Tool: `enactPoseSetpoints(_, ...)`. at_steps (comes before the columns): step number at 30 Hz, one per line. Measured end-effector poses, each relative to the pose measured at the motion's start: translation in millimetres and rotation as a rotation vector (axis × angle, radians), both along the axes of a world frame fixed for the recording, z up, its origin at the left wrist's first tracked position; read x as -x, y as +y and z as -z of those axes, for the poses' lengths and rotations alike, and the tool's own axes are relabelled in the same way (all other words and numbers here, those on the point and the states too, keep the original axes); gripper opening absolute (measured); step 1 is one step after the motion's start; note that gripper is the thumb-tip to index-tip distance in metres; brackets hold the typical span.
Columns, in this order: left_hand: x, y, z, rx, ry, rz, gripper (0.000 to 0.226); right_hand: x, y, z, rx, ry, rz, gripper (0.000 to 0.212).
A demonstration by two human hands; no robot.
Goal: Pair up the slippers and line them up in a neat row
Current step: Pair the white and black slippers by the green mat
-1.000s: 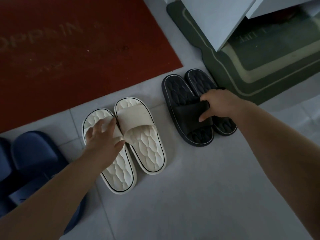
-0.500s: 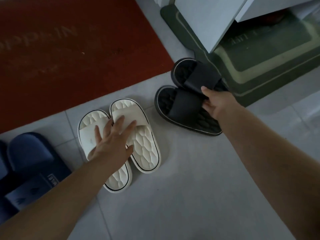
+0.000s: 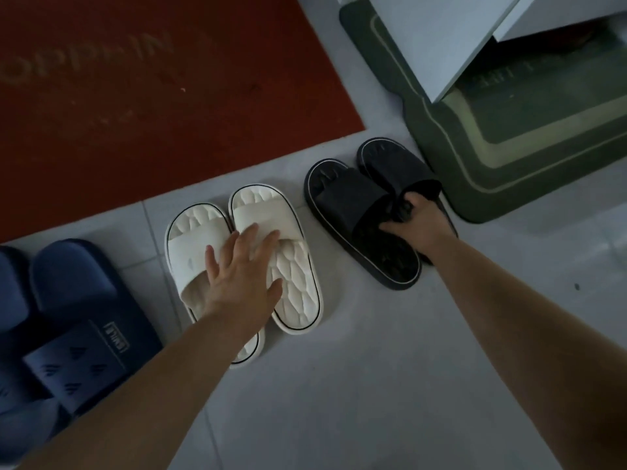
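Black slippers [image 3: 353, 201], held by right hand [image 3: 419, 227], angle toes toward red mat [image 3: 135, 96].

The left arm reaches from the lower left of the frame to its middle, the left hand [image 3: 242, 276] lying palm down, fingers straight and spread; the right arm comes in from the lower right edge, the right hand [image 3: 419, 225] right of centre, fingers curled round the straps of the black slippers [image 3: 349, 201].

The head camera is looking steeply down, close above the white slippers [image 3: 261, 212]. It is facing the red mat [image 3: 135, 106] beyond.
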State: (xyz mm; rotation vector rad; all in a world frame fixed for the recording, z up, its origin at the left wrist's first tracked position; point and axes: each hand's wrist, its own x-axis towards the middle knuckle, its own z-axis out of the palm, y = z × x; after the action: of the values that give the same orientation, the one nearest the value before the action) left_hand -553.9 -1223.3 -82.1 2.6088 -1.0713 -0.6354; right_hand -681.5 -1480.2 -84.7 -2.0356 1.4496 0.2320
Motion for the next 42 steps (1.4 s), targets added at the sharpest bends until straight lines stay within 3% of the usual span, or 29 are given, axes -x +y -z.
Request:
enactPoseSetpoints(4, 16, 5, -7, 0.047, 0.035, -0.038, 0.068, -25, 8, 11, 0.148, -0.096, 0.099, 0.042)
enactPoseSetpoints(7, 21, 7, -10, 0.067, 0.052, -0.074, 0.07, -35, 1, 11, 0.258, -0.149, 0.12, 0.033)
enactPoseSetpoints(16, 17, 12, -11, 0.057, 0.059, -0.116, 0.069, -34, -30, 6, 0.181, -0.056, -0.066, 0.047)
enactPoseSetpoints(20, 17, 12, -13, 0.055, 0.064, -0.124, 0.07, -31, -33, 6, 0.191, -0.05, -0.071, 0.042)
enactPoseSetpoints(23, 12, 18, -15, 0.059, 0.064, -0.137, 0.07, -31, -31, 6, 0.115, -0.028, -0.02, 0.03)
enactPoseSetpoints(25, 5, 23, -16, 0.061, 0.052, -0.184, 0.072, -30, -25, 6, 0.092, -0.028, 0.049, 0.055)
enactPoseSetpoints(28, -11, 34, -19, 0.036, 0.007, -0.3, 0.071, -28, 15, 2, 0.206, -0.232, 0.225, 0.053)
enactPoseSetpoints(31, -28, 49, -20, -0.055, 0.011, -0.41, 0.07, -36, 73, 1, 0.12, -0.304, -0.201, 0.051)
enactPoseSetpoints(34, -40, 59, -15, -0.118, 0.146, -0.42, 0.069, -58, 102, 9, -0.061, -0.116, -0.562, 0.067)
enactPoseSetpoints(37, -48, 62, -8, -0.093, 0.219, -0.423, 0.056, -76, 105, 17, 0.011, -0.015, -0.626, 0.053)
enactPoseSetpoints(42, -52, 46, -3, 0.003, 0.26, -0.415, 0.052, -74, 87, 18, 0.069, -0.014, -0.584, 0.055)
